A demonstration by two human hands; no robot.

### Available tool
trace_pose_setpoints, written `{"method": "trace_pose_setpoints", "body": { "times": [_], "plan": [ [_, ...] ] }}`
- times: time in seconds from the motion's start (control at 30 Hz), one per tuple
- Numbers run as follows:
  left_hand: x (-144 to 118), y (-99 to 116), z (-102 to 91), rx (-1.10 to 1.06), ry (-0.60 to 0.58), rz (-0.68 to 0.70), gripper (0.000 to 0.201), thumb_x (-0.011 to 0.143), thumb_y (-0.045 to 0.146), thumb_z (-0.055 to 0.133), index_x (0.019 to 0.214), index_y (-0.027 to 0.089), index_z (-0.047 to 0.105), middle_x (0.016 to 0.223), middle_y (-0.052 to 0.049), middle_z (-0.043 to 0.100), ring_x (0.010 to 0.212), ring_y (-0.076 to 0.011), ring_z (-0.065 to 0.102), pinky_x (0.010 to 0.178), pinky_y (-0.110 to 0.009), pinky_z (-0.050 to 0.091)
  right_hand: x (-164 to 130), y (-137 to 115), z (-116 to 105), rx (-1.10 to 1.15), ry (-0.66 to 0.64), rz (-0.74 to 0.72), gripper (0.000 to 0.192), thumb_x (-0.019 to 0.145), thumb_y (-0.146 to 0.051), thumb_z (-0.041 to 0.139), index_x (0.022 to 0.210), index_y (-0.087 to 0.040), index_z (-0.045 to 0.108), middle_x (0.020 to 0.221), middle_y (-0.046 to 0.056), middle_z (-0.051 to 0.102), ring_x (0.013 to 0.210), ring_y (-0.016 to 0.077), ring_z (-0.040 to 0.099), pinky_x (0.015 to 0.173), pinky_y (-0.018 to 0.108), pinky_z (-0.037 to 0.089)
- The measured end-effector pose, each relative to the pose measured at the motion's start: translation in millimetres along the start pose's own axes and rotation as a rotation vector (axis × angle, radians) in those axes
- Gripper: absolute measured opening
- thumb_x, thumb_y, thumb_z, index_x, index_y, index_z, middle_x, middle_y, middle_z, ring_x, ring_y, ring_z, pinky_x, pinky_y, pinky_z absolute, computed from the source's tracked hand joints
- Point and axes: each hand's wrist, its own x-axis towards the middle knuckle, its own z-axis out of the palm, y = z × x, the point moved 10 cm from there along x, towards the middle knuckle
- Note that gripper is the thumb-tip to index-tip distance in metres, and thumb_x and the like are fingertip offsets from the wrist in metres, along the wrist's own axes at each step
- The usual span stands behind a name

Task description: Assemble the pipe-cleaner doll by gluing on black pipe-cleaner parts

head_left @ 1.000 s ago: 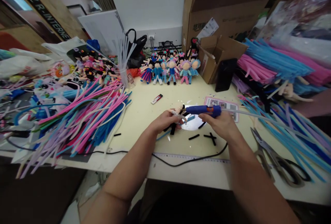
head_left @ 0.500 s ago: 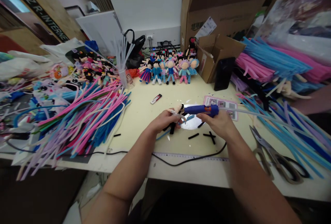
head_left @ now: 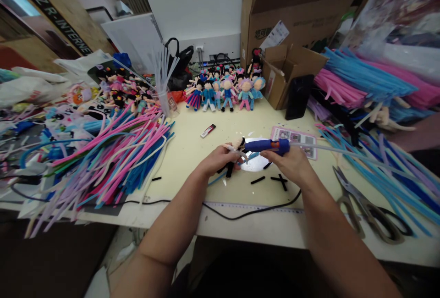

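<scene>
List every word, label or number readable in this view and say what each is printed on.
"DZR-INTERNE": white letters on the dark strip at upper left, cut off at the lower end.
Green print on the large cardboard box: too blurred to read.
White label on that box: too small.
Pink card behind the glue gun: print and code unreadable.
Ruler markings: too fine.

At the centre of the frame the left hand (head_left: 220,160) pinches a small doll (head_left: 235,147) in its fingers (head_left: 231,151); the right hand (head_left: 292,166) grips a blue glue gun (head_left: 266,145) whose tip meets the doll's head; both hover over the pale counter (head_left: 192,146); scissors (head_left: 364,208) lie at lower right; pipe cleaners (head_left: 113,160) sprawl at left; finished dolls (head_left: 223,91) stand in a row at upper centre; a black cord (head_left: 240,213) crosses the near edge.
</scene>
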Motion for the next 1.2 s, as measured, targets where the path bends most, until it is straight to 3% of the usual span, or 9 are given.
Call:
{"method": "trace_pose_setpoints", "body": {
  "times": [0.33,1.2],
  "plan": [
    [-0.5,2.4,-0.2,0.035,0.003,0.013,0.021,0.072,0.029,0.066,0.080,0.010,0.065,0.071,-0.005,0.065,0.057,-0.0114,0.061,0.054,-0.023,0.048,0.6,-0.8,-1.0,0.035,-0.010,0.014,0.033,0.067,-0.047,0.065,0.076,-0.017,0.073,0.069,0.005,0.070,0.070,0.0218,0.062,0.060,0.030,0.043],
    [-1.1,-2.7,-3.9,0.041,0.019,-0.013,0.025,0.070,0.031,0.068,0.082,0.010,0.062,0.085,-0.009,0.068,0.061,-0.0122,0.063,0.057,-0.023,0.048,2.3,-1.4,-10.2,0.085,0.037,-0.006,0.034,0.064,-0.048,0.067,0.076,-0.017,0.073,0.069,0.005,0.070,0.068,0.0216,0.063,0.058,0.029,0.043]
  ]
}}
